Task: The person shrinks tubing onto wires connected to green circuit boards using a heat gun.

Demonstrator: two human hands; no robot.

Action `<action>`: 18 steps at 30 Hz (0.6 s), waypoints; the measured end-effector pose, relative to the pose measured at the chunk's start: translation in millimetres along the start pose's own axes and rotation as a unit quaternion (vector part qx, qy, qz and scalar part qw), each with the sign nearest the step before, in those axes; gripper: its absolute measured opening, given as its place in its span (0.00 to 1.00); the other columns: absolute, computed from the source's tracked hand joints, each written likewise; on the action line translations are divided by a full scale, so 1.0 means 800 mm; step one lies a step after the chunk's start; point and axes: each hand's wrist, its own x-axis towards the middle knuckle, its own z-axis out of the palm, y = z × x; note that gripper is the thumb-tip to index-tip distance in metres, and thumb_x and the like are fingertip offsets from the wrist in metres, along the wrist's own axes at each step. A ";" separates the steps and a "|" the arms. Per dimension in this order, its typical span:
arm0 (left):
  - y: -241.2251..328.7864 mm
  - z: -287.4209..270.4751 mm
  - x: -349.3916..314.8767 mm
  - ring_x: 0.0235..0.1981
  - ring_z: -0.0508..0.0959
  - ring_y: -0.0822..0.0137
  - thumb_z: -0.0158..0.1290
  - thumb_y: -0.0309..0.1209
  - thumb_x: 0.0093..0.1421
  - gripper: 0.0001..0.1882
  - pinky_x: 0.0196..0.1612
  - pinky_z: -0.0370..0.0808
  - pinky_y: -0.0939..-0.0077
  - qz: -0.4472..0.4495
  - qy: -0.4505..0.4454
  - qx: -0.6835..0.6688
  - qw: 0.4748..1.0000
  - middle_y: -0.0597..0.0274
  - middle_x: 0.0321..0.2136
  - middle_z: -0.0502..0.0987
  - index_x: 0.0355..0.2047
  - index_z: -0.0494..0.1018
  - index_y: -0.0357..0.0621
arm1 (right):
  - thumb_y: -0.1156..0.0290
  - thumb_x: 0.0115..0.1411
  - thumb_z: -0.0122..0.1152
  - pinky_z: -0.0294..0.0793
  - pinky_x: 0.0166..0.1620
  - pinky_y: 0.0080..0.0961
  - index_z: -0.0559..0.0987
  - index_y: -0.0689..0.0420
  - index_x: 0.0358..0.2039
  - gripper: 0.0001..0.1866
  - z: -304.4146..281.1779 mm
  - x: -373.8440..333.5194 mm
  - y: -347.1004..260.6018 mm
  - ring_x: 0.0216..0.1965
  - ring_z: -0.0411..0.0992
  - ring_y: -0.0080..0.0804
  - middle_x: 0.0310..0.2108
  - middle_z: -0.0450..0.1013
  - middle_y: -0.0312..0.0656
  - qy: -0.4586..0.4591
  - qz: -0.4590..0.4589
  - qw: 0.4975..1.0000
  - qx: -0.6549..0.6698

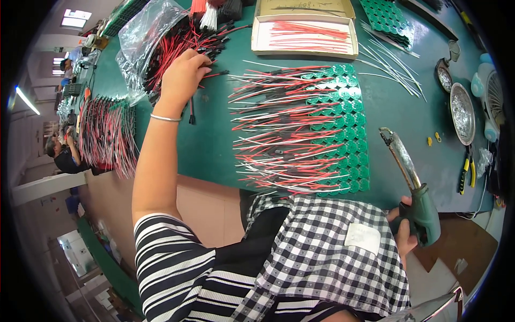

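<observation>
My left hand (185,75) is over a heap of red and black wire leads with black connectors (163,59), fingers bent down among the wires. What its fingertips pinch is hidden. In my right hand (405,228) is a green-handled soldering gun (424,214), its metal tip pointing up and away over the table edge. Between the hands lies a panel of round green circuit boards (354,134). Rows of red, white and black wires (284,134) lie across its left part and stick out to the left.
An open cardboard box of red wires (306,36) stands at the back, with loose white wires (394,67) beside it. At right are a metal dish (462,114), pliers (466,170) and a fan (491,91). Wired boards (107,134) lie left; another person (67,153) sits beyond.
</observation>
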 end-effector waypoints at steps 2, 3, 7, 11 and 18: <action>0.002 0.002 0.005 0.36 0.76 0.57 0.57 0.31 0.53 0.05 0.37 0.73 0.62 -0.010 -0.017 0.007 1.000 0.62 0.30 0.73 0.30 0.75 0.47 | 0.56 0.59 0.58 0.66 0.36 0.21 0.69 0.66 0.52 0.29 -0.001 0.002 0.001 0.28 0.68 0.24 0.26 0.72 0.38 -0.001 -0.005 1.000 0.010; 0.003 0.003 0.007 0.36 0.76 0.56 0.57 0.31 0.53 0.05 0.38 0.73 0.61 -0.023 -0.034 0.013 0.999 0.61 0.31 0.73 0.31 0.75 0.46 | 0.57 0.59 0.58 0.66 0.36 0.21 0.69 0.66 0.52 0.28 -0.001 0.002 0.003 0.28 0.68 0.24 0.26 0.73 0.38 -0.003 -0.007 1.000 0.015; 0.007 0.003 0.012 0.37 0.75 0.55 0.57 0.30 0.53 0.07 0.40 0.73 0.61 -0.002 -0.014 0.031 0.999 0.59 0.31 0.73 0.32 0.74 0.43 | 0.59 0.60 0.57 0.66 0.37 0.21 0.69 0.67 0.53 0.27 -0.002 -0.003 0.005 0.29 0.69 0.25 0.26 0.73 0.39 -0.004 0.002 1.000 0.024; 0.003 0.002 0.011 0.35 0.75 0.55 0.56 0.28 0.54 0.07 0.39 0.71 0.65 0.011 -0.033 0.001 0.999 0.56 0.30 0.73 0.33 0.73 0.41 | 0.59 0.60 0.57 0.66 0.36 0.21 0.69 0.67 0.52 0.27 0.000 -0.003 0.006 0.28 0.69 0.25 0.26 0.73 0.39 0.006 -0.005 1.000 0.027; -0.011 -0.003 0.030 0.35 0.76 0.56 0.57 0.27 0.52 0.06 0.39 0.72 0.67 0.022 -0.105 -0.036 0.994 0.56 0.30 0.74 0.31 0.75 0.40 | 0.60 0.59 0.57 0.62 0.28 0.17 0.69 0.66 0.52 0.26 0.002 -0.004 -0.001 0.23 0.65 0.20 0.24 0.73 0.38 0.016 -0.018 1.000 0.019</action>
